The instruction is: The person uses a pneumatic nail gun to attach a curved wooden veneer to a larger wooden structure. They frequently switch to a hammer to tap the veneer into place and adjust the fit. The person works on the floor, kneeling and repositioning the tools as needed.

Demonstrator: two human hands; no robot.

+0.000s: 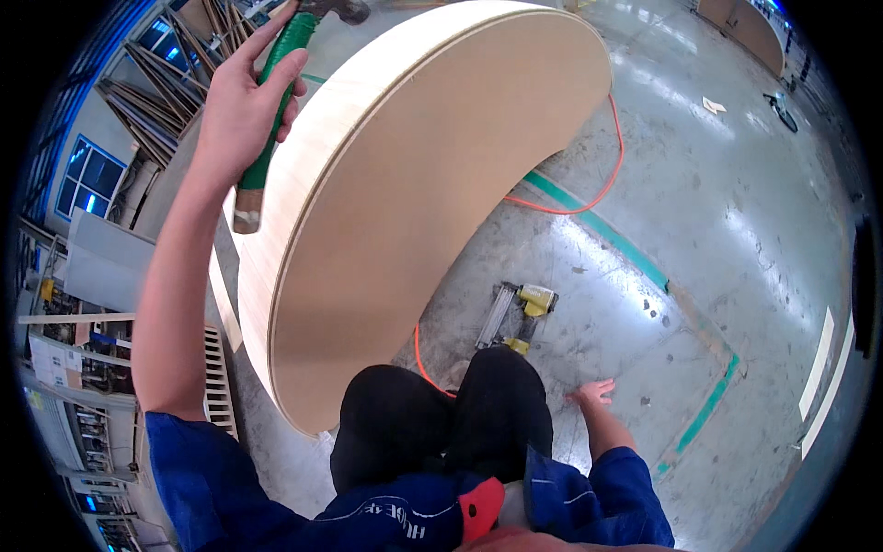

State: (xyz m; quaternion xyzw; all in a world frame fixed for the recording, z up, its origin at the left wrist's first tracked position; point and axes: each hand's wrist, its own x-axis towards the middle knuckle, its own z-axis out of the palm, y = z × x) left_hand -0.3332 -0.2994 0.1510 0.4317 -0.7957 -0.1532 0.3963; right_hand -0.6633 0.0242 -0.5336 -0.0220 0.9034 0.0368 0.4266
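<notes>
My left hand (241,115) is raised at the upper left, its fingers wrapped round the green-wrapped handle of a hammer (258,173). The hammer's dark metal head is at the top edge of the view, and the bare handle end points down. Beside it a big curved wooden form (432,184), with a flat tan face and a pale bent rim, stands in front of my knees. My right hand (596,393) hangs low beside my right knee, fingers apart and nothing in it. Closest to that hand lies a yellow and grey nail gun (520,315) on the floor.
An orange air hose (618,166) loops out from behind the form. Green tape lines (625,247) mark the grey concrete floor (727,230). A slatted wooden piece (217,377) lies left of the form. Leaning boards (152,106) stand far left, and pale strips (817,363) lie far right.
</notes>
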